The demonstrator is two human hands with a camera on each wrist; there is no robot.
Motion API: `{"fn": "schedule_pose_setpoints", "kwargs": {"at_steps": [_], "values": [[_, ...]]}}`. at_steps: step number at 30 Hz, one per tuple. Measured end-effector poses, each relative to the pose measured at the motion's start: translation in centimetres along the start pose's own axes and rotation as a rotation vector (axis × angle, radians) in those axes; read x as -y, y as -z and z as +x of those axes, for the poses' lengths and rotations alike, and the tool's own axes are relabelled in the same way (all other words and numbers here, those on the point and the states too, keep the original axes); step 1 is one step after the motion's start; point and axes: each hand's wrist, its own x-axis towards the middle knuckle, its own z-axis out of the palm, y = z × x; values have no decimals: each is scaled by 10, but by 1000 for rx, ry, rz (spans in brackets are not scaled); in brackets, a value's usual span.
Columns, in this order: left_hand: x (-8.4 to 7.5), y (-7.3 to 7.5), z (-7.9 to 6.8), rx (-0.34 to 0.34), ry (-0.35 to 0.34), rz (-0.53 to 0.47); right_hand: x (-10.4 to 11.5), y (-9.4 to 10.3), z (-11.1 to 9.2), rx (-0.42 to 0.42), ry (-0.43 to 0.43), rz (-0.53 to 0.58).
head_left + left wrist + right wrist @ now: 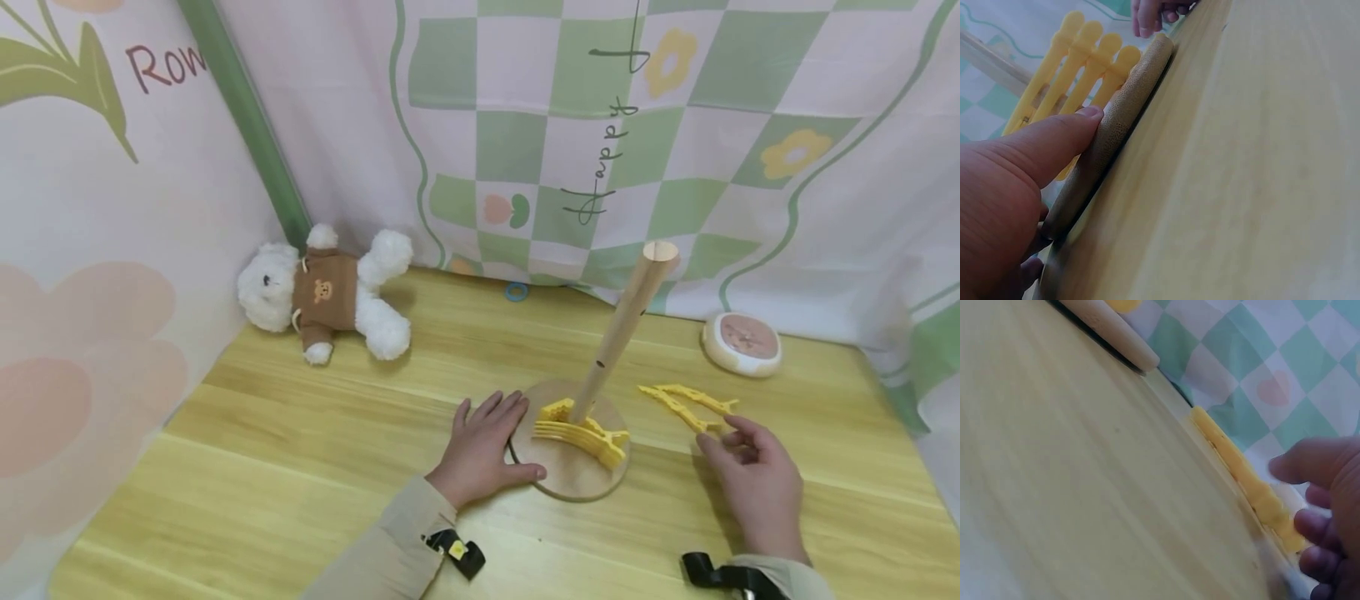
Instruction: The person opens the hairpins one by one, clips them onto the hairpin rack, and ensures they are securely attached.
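Note:
A round wooden base (570, 483) with an upright wooden post (622, 325) stands on the table. Stacked around the post's foot are several yellow plastic strips (581, 437) with knobbed ends, seen side by side in the left wrist view. My left hand (483, 450) rests at the base's left edge, fingers stretched out and thumb (1066, 137) pressing on the rim. Right of the base lie two more yellow strips (678, 408), their forked ends towards me. My right hand (757, 483) is over those ends with thumb and fingers apart; in the right wrist view they are beside a strip (1235, 462).
A white plush toy (330, 292) in a brown top lies at the back left. Near the curtain (510, 142) are a small blue ring (516, 292) and, farther right, a rounded white-and-pink object (742, 343). The wooden table (300, 467) extends left of the base.

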Motion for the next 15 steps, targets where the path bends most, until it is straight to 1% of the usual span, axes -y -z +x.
{"fn": "schedule_pose_setpoints", "kwargs": {"at_steps": [3,5,9,12,15], "values": [[-1,0,0,-2,-3,2,-5,4,4,71,80,-128],[-1,0,0,-4,-5,4,-7,5,6,99,132,-182],[-1,0,0,-6,-8,9,-10,4,9,108,190,-239],[0,0,0,-11,-11,12,-11,3,8,100,203,-252],[0,0,-1,-9,-10,12,-9,2,6,77,135,-209]]}}
